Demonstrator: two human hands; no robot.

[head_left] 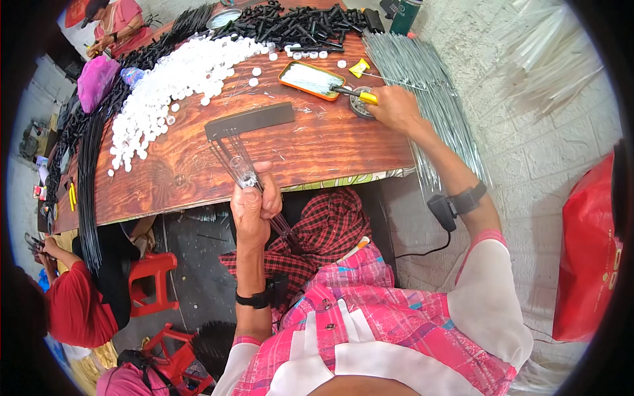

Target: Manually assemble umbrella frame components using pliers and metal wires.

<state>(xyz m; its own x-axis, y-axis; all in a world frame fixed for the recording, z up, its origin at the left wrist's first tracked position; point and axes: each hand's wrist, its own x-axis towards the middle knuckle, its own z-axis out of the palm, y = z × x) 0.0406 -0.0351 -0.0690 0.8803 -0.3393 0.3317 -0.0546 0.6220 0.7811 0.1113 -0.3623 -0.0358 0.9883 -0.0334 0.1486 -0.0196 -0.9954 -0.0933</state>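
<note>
My left hand is closed around a bunch of thin dark metal rods, whose far ends fan out over the table edge. A small clear plastic piece sits among the rods just above my thumb. My right hand grips a yellow-handled tool with a dark head; its exact kind is not plain. The tool's head reaches the near right corner of an orange-rimmed tray of thin white pieces. Beneath the tool is a small round dish of tiny grey bits, partly hidden by my right hand.
A dark grey bar lies on the wooden table. White caps are heaped at left, black parts behind. Long metal rods lie along the right edge. Other people sit at left, near a red stool.
</note>
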